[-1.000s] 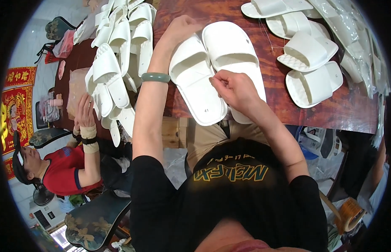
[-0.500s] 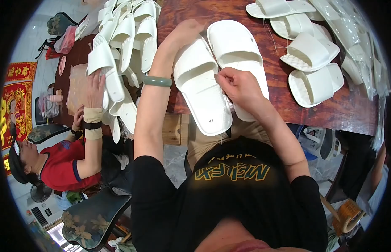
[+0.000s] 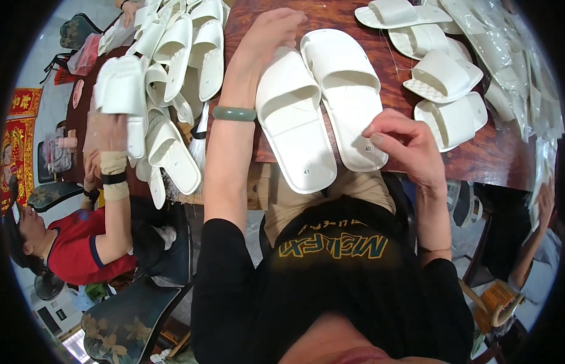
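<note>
Two white slide slippers lie side by side at the table's near edge, soles down. By the toe of the left slipper [image 3: 297, 130] is my left hand [image 3: 275, 33], its fingers stretched forward over the tabletop; a green bangle [image 3: 234, 113] rings that wrist. Near the heel of the right slipper [image 3: 349, 91], my right hand [image 3: 413, 145] is closed, thumb and forefinger together. Whatever may be between those fingertips is too small to make out. Small dark printed marks show on both heels.
Several white slippers [image 3: 176, 51] are piled at the left of the wooden table [image 3: 391, 91]; more slippers [image 3: 446, 76] lie at the right beside clear plastic bags [image 3: 504, 60]. At the left a co-worker in red [image 3: 82, 242] handles white slippers [image 3: 121, 91]. Another person's arm [image 3: 534, 236] shows far right.
My right hand has drawn back rightward from between the slippers to the right one's heel. My left hand has shifted slightly forward. The co-worker's slippers have moved left.
</note>
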`<move>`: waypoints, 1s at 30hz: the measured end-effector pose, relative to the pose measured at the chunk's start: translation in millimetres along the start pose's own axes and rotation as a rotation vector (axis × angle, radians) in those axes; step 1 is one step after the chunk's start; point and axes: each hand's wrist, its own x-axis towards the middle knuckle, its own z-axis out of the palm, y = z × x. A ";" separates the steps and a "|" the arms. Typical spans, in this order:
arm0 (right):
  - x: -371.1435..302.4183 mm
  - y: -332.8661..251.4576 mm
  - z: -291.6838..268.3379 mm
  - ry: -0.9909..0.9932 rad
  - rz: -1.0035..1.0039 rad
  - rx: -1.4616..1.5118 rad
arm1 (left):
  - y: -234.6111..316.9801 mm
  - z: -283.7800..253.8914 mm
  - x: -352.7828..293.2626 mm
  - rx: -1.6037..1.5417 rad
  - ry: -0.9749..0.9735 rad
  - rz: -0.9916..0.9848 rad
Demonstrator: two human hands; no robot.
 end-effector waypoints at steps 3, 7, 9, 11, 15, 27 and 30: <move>0.4 -6.9 -4.9 0.065 -0.218 -0.306 | -5.1 6.4 8.6 0.159 -0.088 -0.006; 0.4 -4.1 4.8 0.262 -0.490 -0.728 | -17.8 20.0 3.4 0.296 -0.045 0.027; 1.6 6.4 8.2 0.281 -0.590 -0.834 | -19.5 17.8 0.9 0.282 -0.070 0.007; 6.7 17.4 4.2 0.232 -0.802 -0.999 | -20.4 18.0 1.9 0.265 -0.103 -0.003; 23.5 30.4 -8.2 0.182 -1.044 -1.203 | -19.8 20.3 1.7 0.311 -0.127 0.011; 90.1 27.2 -23.1 0.114 -1.192 -1.536 | 4.7 21.6 25.8 0.600 -0.313 -0.084; 101.8 31.2 -24.4 0.067 -1.241 -1.555 | -10.7 26.1 36.6 0.520 -0.359 -0.177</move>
